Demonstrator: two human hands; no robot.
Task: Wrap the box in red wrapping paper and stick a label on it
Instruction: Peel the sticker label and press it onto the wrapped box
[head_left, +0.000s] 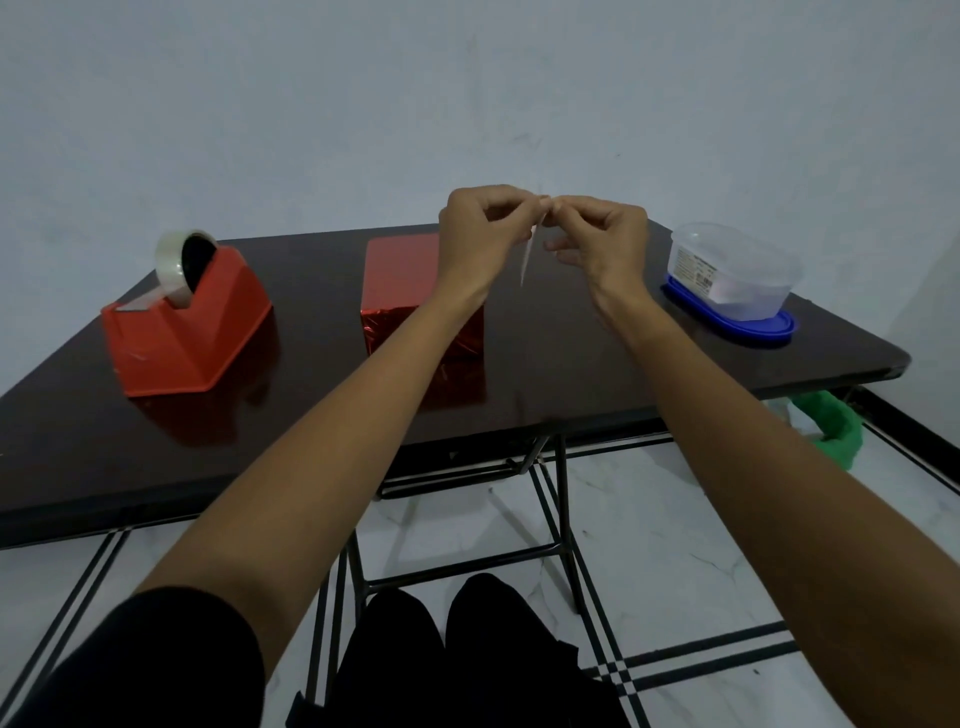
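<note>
Apparently the label (529, 254) is being peeled from its backing: it is pinched at its top edge by the curled fingertips of the left hand (480, 234) and the right hand (602, 244), at the centre of the frame, and is seen edge-on as a thin pale strip. The box (400, 270), already covered in red paper, stands on the table (571, 353) just left of centre, partly hidden behind the left wrist. A corner should be lifted slowly, the sticky face kept untouched, then the label smoothed flat onto the box.

Glossy dark table (571, 374), shiny foil-wrapped box (400, 270)
</note>
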